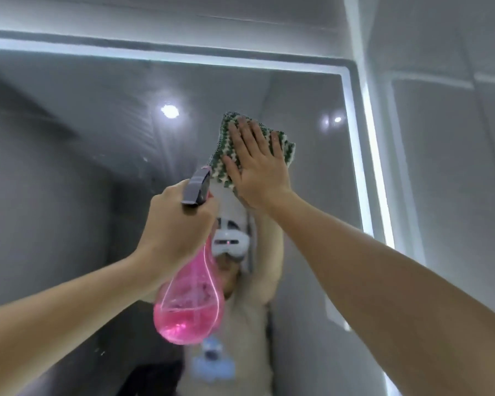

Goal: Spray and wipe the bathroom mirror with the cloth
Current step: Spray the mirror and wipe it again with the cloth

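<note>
The right hand (257, 164) lies flat, fingers straight and spread, pressing a green-and-white cloth (283, 144) against the mirror (83, 138) in its upper right part, near the lit strip (369, 155) along the right edge. The left hand (177, 224) curls round the neck of a pink spray bottle (189, 310), held up just left of the cloth, its grey nozzle (197, 187) pointing at the glass.

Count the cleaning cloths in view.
1: a green-and-white cloth pressed flat against the mirror under the right hand, near its upper right corner. None other visible.
</note>
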Demonstrator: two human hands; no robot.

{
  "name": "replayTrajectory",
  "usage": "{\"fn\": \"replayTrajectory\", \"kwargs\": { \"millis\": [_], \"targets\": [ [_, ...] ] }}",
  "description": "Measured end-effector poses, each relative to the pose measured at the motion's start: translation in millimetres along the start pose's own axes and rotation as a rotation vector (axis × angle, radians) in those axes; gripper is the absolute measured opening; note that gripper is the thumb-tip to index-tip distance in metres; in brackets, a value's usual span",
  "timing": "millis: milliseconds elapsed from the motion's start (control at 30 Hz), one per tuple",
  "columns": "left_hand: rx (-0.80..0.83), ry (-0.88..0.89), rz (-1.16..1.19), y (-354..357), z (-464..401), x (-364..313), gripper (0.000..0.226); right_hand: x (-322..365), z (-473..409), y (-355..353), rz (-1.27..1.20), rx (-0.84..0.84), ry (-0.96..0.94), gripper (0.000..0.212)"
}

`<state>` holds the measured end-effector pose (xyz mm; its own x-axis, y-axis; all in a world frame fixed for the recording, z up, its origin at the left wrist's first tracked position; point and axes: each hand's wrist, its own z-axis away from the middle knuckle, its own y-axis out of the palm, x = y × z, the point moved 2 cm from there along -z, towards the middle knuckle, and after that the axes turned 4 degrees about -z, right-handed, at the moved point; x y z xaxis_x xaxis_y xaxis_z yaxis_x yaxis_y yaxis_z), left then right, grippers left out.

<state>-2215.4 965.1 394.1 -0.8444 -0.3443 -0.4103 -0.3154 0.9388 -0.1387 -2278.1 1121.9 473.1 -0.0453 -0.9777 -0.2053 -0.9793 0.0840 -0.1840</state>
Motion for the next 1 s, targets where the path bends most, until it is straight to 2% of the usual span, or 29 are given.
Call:
{"fn": "replayTrajectory", "kwargs": {
  "millis": [100,233,500,633,1000],
  "targets": [
    [-0.011,-0.035,0.003,-6.7,-22.7,-2.8,0.015,-7.4,-43.8,-8.3,-0.013,0.017,-0.029,0.056],
    [0.003,-0.036,0.057,-11.2,-44.3,-12.3,0.012,-14.1,-92.0,-15.4,-0.011,0.001,-0.017,0.057],
    [0.01,-0.056,0.124,-30.7,-68.5,-8.9,0.017,-15.5,-149.5,-23.2,-0.034,-0.014,0.026,0.058],
    [-0.046,0.027,0.007,-51.0,-72.8,-2.1,0.015,-11.4,-170.1,-26.6,-0.034,-0.053,0.041,0.057],
    [-0.133,0.064,-0.111,-66.8,-85.7,12.3,0.019,10.0,-167.3,-27.6,0.0,-0.017,0.098,0.055]
  ]
}}
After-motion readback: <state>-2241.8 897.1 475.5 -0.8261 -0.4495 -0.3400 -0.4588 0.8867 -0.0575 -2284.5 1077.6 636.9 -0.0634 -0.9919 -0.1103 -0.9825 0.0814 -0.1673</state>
